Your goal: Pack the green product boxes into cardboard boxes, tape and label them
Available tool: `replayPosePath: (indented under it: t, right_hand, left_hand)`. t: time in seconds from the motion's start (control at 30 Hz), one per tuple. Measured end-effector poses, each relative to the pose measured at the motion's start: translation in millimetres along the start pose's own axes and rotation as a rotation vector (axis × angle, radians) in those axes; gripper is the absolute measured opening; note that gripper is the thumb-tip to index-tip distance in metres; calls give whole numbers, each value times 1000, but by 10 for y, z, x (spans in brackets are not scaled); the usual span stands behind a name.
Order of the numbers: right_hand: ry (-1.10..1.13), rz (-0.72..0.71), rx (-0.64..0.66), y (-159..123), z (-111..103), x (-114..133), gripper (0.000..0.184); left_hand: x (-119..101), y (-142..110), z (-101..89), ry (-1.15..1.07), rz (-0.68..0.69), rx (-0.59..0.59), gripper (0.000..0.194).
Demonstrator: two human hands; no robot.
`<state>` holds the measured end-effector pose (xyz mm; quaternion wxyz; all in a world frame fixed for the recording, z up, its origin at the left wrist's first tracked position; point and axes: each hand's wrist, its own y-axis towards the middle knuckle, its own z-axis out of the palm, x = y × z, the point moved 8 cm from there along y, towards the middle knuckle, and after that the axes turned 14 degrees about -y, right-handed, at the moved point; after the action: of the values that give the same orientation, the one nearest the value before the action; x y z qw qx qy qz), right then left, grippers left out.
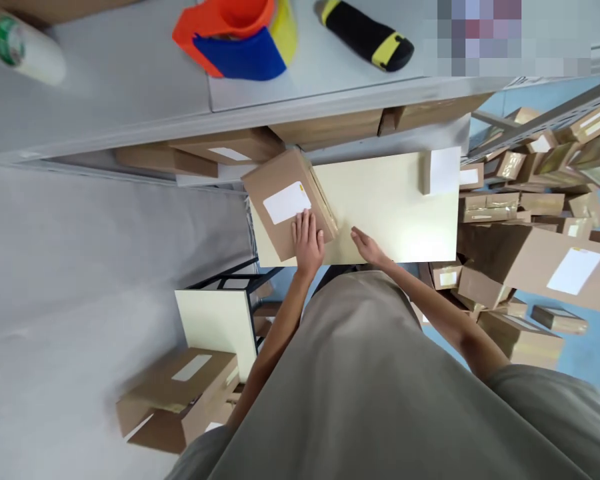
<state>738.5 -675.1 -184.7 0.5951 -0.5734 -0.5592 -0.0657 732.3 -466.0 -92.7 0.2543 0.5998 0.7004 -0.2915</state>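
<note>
A cardboard box (275,233) with a white label (286,203) lies at an angle on the left part of the cream tabletop (390,220). My left hand (309,243) rests flat on its top, fingers stretched out over the label's lower edge. Just right of the box, my right hand (367,247) hovers near the front of the tabletop, apart from the box. Its fingers are extended and close together, with nothing seen in them. At the tabletop's far right corner sits a small white box or stack of labels (444,171).
A grey shelf (130,80) above holds an orange and blue tape dispenser (250,47), a black and yellow tool (367,37) and a tape roll (27,50). Boxes (330,130) line the level below. Many cartons (565,267) pile up at right; an opened box (180,393) stands lower left.
</note>
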Motion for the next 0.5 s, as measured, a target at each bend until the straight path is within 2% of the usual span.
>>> replayPosePath:
  t: [0.1, 0.23, 0.37, 0.5]
  right_hand:
    - [159, -33, 134, 141, 336, 207, 114]
    - [251, -66, 156, 519, 581, 538, 124]
    - [287, -51, 154, 651, 545, 611, 117]
    - [305, -73, 182, 590, 323, 613, 106]
  left_hand:
    - [7, 9, 3, 13, -15, -13, 76]
    - [32, 16, 11, 9, -24, -22, 77]
    - [41, 28, 12, 36, -31, -43, 77]
    - [-101, 36, 190, 58, -100, -65, 73]
